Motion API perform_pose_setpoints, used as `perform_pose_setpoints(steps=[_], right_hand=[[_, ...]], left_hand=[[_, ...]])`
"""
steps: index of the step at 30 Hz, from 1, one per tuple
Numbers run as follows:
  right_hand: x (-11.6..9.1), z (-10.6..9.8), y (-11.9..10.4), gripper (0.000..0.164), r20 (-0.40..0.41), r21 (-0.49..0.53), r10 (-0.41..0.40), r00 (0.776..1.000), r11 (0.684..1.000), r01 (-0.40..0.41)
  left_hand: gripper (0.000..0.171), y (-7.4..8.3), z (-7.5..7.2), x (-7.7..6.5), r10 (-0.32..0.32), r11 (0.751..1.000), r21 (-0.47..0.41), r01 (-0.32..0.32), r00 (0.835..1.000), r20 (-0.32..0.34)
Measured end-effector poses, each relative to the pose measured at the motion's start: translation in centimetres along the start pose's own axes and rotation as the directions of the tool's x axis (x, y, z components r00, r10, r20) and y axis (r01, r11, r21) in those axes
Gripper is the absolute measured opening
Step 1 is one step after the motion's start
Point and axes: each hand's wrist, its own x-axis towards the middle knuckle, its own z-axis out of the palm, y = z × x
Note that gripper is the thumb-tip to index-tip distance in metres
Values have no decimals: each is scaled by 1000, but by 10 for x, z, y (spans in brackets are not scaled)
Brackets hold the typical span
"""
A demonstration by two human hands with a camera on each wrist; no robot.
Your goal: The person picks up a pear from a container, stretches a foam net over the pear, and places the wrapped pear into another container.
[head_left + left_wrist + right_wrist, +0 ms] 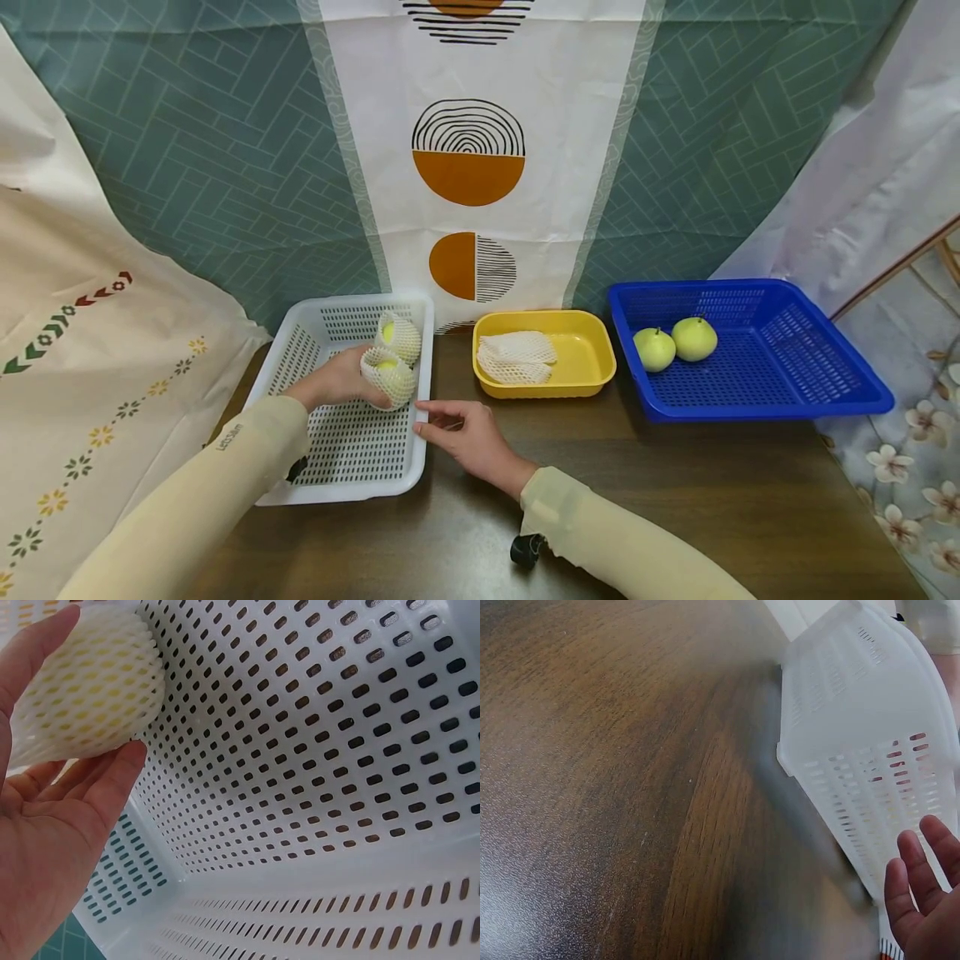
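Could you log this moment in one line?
left hand: holds netted fruit in white basket, another beside it; right hand: at basket's right side; yellow tray: foam nets; blue basket: two bare fruits

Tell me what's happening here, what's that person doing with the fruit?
A person's left-hand grip is holding a fruit in a white foam net inside the white basket. Another netted fruit sits right by it. The right-hand grip is at the basket's side rim, holding no fruit. Spare foam nets lie in the yellow tray, and two bare yellow-green fruits sit in the blue basket.
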Motion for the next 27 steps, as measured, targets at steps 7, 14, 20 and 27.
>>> perform_pose_setpoints(steps=[7,14,20,27], right_hand=[[1,1,4,37,-6,10,-9,1000,1000,9],[3,-2,3,35,15,-17,-36,999,999,37],[3,-12,-6,36,-3,-55,-50,999,997,50],[-2,-36,-29,35,-75,-51,-28,997,998,24]], left_hand=[[88,4,-8,-6,5,999,40,-6,1000,4],[107,16,-29,-14,-13,1000,5,13,1000,26],[105,41,-57,-22,8,1000,3,-7,999,-43],[78,90,-61,-42,50,993,-93,-78,962,-268]])
